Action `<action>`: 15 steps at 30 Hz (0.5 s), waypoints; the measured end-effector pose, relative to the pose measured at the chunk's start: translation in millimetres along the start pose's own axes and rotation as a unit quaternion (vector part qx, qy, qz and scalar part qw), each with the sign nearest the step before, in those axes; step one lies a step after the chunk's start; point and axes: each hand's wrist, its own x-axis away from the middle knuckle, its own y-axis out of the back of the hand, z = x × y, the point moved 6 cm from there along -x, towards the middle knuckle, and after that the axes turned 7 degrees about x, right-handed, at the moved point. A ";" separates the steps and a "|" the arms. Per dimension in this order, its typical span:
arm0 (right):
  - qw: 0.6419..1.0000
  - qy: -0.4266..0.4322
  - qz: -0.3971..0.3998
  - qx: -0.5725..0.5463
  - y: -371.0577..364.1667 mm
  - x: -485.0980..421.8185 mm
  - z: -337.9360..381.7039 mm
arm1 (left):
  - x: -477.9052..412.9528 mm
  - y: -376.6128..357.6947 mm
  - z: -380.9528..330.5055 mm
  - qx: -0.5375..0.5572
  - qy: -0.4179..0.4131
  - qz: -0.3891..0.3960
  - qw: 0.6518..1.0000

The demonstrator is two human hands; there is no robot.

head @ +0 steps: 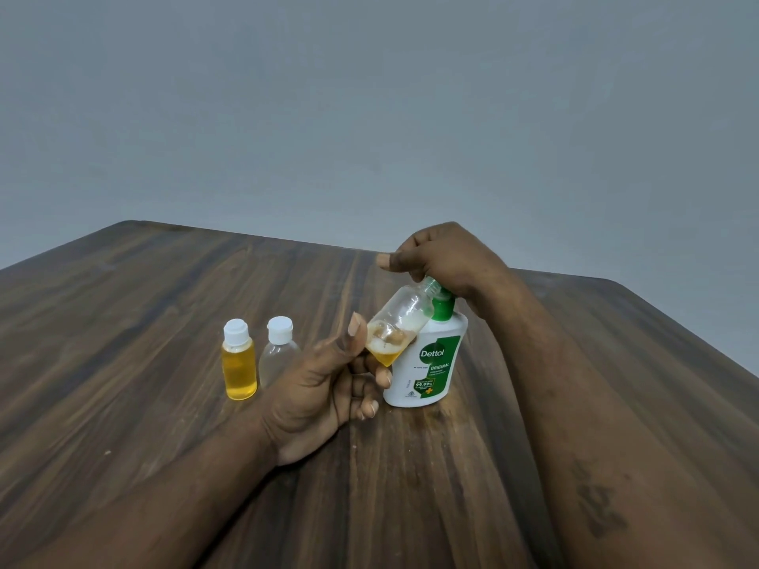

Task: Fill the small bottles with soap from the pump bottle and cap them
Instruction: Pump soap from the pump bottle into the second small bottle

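A white pump bottle with a green label and green pump stands on the wooden table. My right hand rests on top of the pump head, covering it. My left hand holds a small clear uncapped bottle tilted, its threaded mouth up under the pump spout. A little amber soap and foam lies in its lower end. To the left stand two capped small bottles: one full of amber soap and one clear and empty-looking, partly behind my left hand.
The table's far edge runs behind my hands, and its right edge slopes down at the far right. A plain grey wall fills the background. No loose cap is visible.
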 end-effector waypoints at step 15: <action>0.998 0.032 -0.059 0.020 13.0 4.2 8.6 | 0.7 -5.4 -2.6 -0.025 -0.021 0.020 0.999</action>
